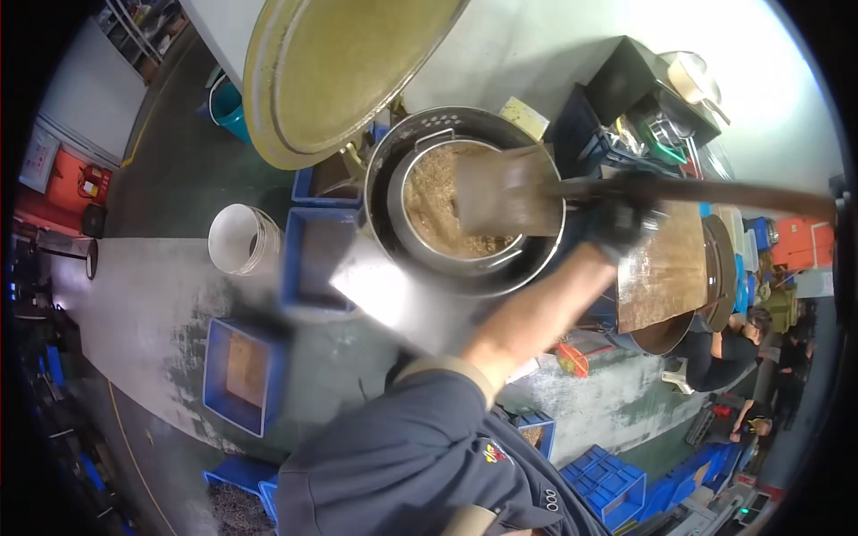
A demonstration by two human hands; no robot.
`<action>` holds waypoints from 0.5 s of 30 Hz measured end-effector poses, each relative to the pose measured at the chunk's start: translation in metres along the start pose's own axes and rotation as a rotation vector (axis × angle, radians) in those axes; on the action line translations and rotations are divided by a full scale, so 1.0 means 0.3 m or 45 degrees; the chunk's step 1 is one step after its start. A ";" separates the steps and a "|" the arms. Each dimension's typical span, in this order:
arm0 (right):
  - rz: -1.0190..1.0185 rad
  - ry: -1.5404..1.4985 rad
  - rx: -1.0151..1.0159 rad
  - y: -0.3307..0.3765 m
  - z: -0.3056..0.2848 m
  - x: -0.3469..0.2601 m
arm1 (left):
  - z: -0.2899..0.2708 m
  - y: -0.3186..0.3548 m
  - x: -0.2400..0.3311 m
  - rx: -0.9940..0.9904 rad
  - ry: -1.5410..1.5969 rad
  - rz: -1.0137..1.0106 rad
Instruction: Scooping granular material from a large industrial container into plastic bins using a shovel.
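Observation:
My left hand (pixel 628 217), in a black glove, is closed around the long brown handle of a shovel (pixel 511 192). Its flat, squarish blade is blurred and sits over a steel pot with handles (pixel 401 219), covering part of what lies inside. Brown, loose granular material (pixel 436 183) fills much of the pot. The pot stands within a larger round metal drum (pixel 375 179), which has holes near its upper rim. My left forearm stretches up and right, below the drum. The handle's far end runs to the right edge; my right hand does not show.
A large round lid (pixel 344 76) stands tilted over the drum's far left. White buckets (pixel 237 239) and blue crates (pixel 234 420) are at left. A board (pixel 666 277) lies over a round container at right. Beyond it a person (pixel 728 353) sits low.

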State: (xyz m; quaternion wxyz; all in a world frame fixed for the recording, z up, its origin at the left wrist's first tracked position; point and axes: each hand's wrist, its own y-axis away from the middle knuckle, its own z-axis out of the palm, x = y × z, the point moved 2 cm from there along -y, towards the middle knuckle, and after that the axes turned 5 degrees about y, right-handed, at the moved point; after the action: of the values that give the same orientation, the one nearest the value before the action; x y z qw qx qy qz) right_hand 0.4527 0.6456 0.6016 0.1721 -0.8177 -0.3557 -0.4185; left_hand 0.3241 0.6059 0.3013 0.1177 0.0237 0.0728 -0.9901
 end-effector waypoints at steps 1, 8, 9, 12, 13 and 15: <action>-0.137 -0.003 0.091 -0.116 -0.060 -0.072 | -0.232 -0.098 0.176 -0.337 0.756 -0.469; -0.070 -0.141 -0.214 -0.165 -0.009 -0.348 | -0.672 -0.098 0.346 0.607 0.471 -0.624; -0.062 -0.205 -0.214 -0.095 0.012 -0.370 | -0.677 -0.062 0.334 0.554 0.574 -0.653; 0.054 -0.294 -0.645 0.090 0.076 -0.448 | -0.687 0.007 0.307 0.712 0.593 -0.760; 0.095 -0.466 -0.857 0.150 0.110 -0.489 | -0.699 0.043 0.313 0.926 0.500 -0.819; -0.374 -0.448 -0.998 0.384 0.184 -0.578 | -0.715 0.122 0.304 0.985 0.400 -0.918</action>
State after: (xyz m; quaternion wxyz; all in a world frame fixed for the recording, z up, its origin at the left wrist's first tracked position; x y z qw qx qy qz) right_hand 0.4986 0.5226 0.4309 -0.2746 -0.8207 -0.3065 -0.3964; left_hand 0.2506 0.5820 0.0783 -0.2583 0.1862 -0.2761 -0.9068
